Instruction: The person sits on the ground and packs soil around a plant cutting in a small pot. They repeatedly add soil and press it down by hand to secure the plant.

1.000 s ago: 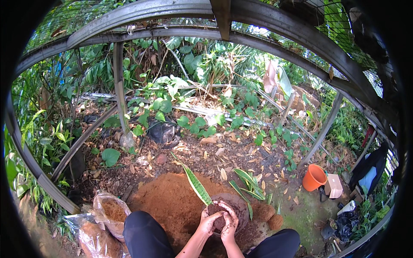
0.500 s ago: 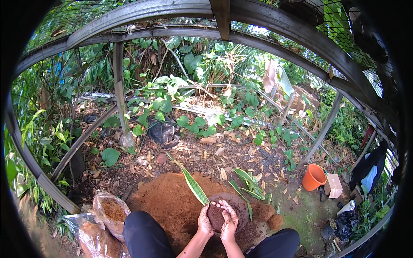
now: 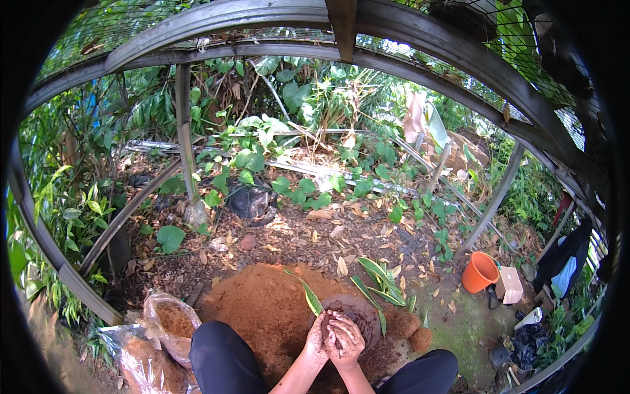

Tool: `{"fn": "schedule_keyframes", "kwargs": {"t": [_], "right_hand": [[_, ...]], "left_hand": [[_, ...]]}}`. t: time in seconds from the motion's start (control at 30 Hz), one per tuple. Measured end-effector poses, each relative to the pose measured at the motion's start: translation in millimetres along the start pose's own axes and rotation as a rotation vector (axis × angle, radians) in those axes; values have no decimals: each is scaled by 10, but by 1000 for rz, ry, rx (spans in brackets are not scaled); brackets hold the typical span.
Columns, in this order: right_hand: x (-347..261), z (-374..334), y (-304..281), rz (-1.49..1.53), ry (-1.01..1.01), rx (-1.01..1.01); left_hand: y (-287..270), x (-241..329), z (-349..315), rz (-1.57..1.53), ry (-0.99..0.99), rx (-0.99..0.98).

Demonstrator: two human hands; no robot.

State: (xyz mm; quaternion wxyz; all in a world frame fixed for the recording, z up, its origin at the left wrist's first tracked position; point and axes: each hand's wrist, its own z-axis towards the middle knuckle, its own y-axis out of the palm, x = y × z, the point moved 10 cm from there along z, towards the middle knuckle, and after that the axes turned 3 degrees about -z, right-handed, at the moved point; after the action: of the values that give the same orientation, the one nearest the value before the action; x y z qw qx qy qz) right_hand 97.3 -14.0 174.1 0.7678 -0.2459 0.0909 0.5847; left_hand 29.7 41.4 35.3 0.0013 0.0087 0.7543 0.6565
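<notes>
My left hand (image 3: 317, 339) and my right hand (image 3: 346, 339) are closed together round a clump of dark, wet soil, which their fingers mostly hide. Mud coats the fingers of both. A yellow-edged snake plant leaf (image 3: 308, 292) rises from beside my left hand and slants up to the left; its base is hidden by the fingers. Behind the hands lies a round patch of dark mud (image 3: 369, 314), perhaps in a shallow dish. More snake plant leaves (image 3: 382, 281) rest just past it, to the right. Reddish-brown loose soil (image 3: 246, 295) is heaped to the left.
Two clear bags of brown fibre (image 3: 172, 322) stand by my left knee. Brown fibrous balls (image 3: 420, 339) sit right of the mud. Farther right are an orange bucket (image 3: 480, 272) and a cardboard box (image 3: 508, 285). A metal frame (image 3: 187, 131) with mesh arches overhead.
My right hand has folded over the soil clump, which showed between the palms before. The leaf has tilted and now appears shorter and lower.
</notes>
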Motion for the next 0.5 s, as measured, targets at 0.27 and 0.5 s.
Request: {"fn": "schedule_keyframes", "kwargs": {"t": [0.27,0.5], "right_hand": [[456,-437,114,561,719,411],[-95,57,276,-89,-92,-232]], "left_hand": [[652,88,-40,-117,50,-456],[86,185,-10,90,13,50]]}}
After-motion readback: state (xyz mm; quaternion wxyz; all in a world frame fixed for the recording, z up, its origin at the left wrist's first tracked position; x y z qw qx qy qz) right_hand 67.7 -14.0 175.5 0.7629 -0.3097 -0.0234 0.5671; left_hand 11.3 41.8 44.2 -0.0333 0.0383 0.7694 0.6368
